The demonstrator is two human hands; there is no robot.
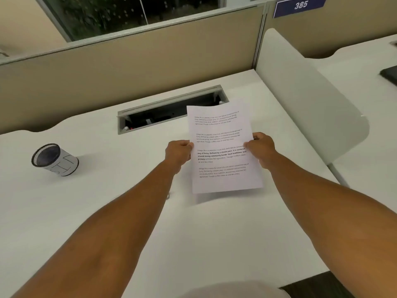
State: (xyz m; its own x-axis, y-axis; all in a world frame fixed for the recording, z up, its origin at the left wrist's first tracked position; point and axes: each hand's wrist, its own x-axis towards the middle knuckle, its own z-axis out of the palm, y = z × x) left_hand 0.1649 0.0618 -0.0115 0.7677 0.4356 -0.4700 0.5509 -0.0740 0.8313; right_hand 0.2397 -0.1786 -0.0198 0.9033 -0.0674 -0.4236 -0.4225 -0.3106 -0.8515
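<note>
Here we hold a printed sheet (223, 147) mid-frame, left hand (178, 154) and right hand (261, 148) pinching its side edges above the desk (107, 201).

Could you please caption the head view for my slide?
Left hand and right hand pinch a printed sheet over the white desk.

Mesh pen cup (54, 159) on the white desk (107, 211) — beyond it, seemingly a cable slot (167, 114).

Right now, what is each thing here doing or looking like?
White printed paper sheet: held above the white desk, unfolded.
Left hand: pinches the sheet's left edge.
Right hand: pinches its right edge.
Black mesh pen cup: standing, no pens showing.
Grey cable hatch: lid open.
</note>
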